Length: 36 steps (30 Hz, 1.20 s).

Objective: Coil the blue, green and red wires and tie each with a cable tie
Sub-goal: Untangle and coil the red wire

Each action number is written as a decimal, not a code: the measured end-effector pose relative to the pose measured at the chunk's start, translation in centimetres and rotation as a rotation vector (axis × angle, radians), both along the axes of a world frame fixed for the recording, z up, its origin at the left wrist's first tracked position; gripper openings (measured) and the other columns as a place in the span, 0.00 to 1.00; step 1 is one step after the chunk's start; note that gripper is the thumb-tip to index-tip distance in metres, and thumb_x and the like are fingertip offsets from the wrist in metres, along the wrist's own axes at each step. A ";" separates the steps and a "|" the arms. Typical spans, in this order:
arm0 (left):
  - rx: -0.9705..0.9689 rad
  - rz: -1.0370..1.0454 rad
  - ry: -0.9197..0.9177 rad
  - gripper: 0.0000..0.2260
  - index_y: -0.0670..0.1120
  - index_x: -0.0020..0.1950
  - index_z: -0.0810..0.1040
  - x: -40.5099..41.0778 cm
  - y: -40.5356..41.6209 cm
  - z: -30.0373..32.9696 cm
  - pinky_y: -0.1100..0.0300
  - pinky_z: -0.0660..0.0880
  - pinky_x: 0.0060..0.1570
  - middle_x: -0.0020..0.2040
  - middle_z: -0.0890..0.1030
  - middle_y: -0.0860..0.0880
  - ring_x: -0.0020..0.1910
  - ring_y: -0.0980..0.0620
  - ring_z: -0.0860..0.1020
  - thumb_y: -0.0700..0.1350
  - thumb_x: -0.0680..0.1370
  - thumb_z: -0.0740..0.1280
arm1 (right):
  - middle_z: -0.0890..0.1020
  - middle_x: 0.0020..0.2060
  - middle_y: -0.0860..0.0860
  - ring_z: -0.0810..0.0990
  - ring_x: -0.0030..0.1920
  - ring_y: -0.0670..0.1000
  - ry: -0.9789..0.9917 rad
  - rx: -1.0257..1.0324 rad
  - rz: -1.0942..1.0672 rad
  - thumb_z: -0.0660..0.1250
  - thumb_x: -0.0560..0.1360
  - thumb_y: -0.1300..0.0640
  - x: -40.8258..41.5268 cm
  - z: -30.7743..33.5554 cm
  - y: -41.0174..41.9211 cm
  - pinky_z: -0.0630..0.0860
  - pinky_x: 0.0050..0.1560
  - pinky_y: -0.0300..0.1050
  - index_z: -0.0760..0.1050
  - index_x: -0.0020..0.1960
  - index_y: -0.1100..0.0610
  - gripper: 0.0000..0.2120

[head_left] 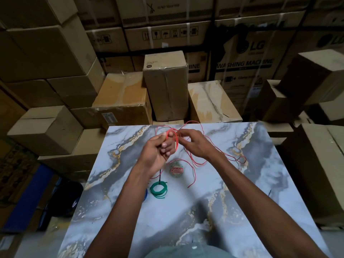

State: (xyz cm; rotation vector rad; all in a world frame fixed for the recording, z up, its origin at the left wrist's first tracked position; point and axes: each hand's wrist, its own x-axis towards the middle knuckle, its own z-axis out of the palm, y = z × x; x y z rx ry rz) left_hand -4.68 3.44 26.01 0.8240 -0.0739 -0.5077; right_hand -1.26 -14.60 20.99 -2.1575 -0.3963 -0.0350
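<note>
A red wire (197, 161) lies in loose loops across the far half of the marble table (242, 183). Several of its turns are wound around the fingers of my left hand (160, 151), which is closed on them. My right hand (193, 144) pinches the red wire just right of that small coil. A green wire coil (158, 189) with a black cable tie sticking up from it rests on the table below my left hand. A blue wire (146, 195) peeks out from under my left forearm, mostly hidden.
A round red-and-green sticker (176, 170) sits on the table between my hands and the green coil. A thin dark cable tie (270, 193) lies near the table's right edge. Stacked cardboard boxes (165, 86) surround the table on all far sides.
</note>
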 end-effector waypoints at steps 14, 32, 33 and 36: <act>-0.476 0.658 0.265 0.15 0.39 0.48 0.76 5.5 5.7 -0.3 0.65 0.69 0.37 0.32 0.77 0.49 0.28 0.55 0.75 0.40 0.85 0.51 | 0.71 0.33 0.52 0.62 0.31 0.47 0.509 0.533 -0.041 0.66 0.83 0.55 -5.6 -3.4 -2.6 0.58 0.29 0.39 0.84 0.62 0.56 0.11; 0.833 0.715 -0.455 0.16 0.39 0.63 0.76 2.1 2.8 -5.9 0.60 0.81 0.47 0.52 0.85 0.44 0.46 0.52 0.84 0.47 0.86 0.53 | 0.88 0.44 0.45 0.86 0.45 0.50 0.225 0.096 0.214 0.71 0.80 0.53 -7.4 7.1 -1.7 0.82 0.48 0.54 0.87 0.56 0.54 0.09; 0.913 0.653 -0.512 0.17 0.41 0.62 0.77 1.3 2.5 -6.0 0.60 0.81 0.46 0.51 0.85 0.47 0.46 0.53 0.84 0.48 0.86 0.53 | 0.88 0.45 0.50 0.85 0.47 0.58 0.192 0.091 0.217 0.72 0.79 0.51 -7.2 7.9 -1.7 0.81 0.51 0.61 0.87 0.55 0.52 0.09; 0.962 0.437 -0.594 0.17 0.41 0.59 0.78 -0.7 1.2 -6.0 0.53 0.81 0.44 0.47 0.86 0.49 0.41 0.51 0.84 0.48 0.85 0.53 | 0.88 0.44 0.53 0.85 0.46 0.57 0.098 0.126 0.196 0.71 0.79 0.53 -6.1 9.7 -2.2 0.82 0.47 0.56 0.87 0.53 0.54 0.08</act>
